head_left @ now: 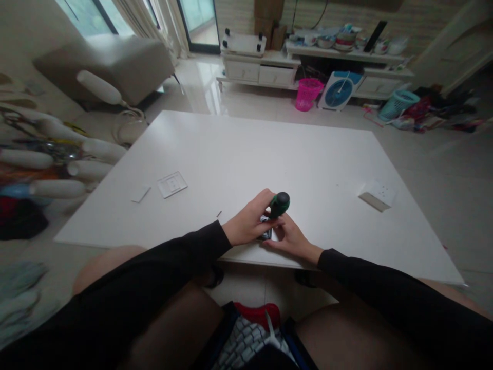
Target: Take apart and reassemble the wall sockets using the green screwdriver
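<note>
My left hand [250,218] is wrapped around a screwdriver [280,204] with a green and black handle, which stands close to upright. Below it, near the table's front edge, sits a small dark part with light edges [265,234], mostly covered by my hands. The fingers of my right hand [291,240] are closed about this part from the right. The screwdriver's tip is hidden. A small screw [219,214] lies on the white table [246,149] to the left of my hands. Farther left is a white wall-plate frame [172,184], with a thin white piece [141,195] beside it.
A white power socket [377,196] rests near the table's right edge. Beyond the table stand a pink basket [308,94], a blue box fan [339,91] and a low white cabinet [258,71]. White-padded objects [57,188] crowd the left side. My knees are under the front edge.
</note>
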Demonstrator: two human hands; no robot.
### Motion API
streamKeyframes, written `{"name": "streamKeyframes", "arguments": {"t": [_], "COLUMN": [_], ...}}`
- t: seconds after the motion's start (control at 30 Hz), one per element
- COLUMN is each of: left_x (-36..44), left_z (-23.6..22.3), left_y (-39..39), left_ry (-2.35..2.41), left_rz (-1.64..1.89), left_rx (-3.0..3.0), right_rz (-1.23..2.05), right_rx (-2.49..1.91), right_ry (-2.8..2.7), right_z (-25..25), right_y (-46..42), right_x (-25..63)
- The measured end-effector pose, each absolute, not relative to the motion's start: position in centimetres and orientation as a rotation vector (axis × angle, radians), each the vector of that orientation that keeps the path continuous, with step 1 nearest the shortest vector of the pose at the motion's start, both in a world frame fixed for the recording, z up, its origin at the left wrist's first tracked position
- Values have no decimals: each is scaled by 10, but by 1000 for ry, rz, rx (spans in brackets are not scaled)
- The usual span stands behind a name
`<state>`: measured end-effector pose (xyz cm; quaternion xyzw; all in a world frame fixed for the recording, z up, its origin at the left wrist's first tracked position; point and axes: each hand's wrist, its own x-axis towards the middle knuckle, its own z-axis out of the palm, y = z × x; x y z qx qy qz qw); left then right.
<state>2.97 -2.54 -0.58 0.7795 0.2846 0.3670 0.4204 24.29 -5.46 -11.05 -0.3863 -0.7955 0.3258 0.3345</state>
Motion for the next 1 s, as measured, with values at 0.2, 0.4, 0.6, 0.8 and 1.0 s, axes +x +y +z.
{"name": "streamKeyframes", "arguments": {"t": [0.2,0.4,0.6,0.8,1.0], "left_x": [24,16,18,22,22], "left_z": [4,7,8,8,8], "left_y": [-25,-23,-24,-25,-22], "left_ry": [610,633,550,710,719], "left_rz": [900,869,828,862,932], "left_rx": [1986,2007,1949,1998,2028], "right_rz": [846,808,795,825,854], "right_rx": [-1021,-1044,-1047,-1008,-1022], "right_ry": [-2087,-2117,-2129,-2107,-2104], "right_z": [-110,-109,-105,-105,-101], "right_y": [-55,-55,-56,-55,-55], "right_x": [244,244,243,243,242]}}
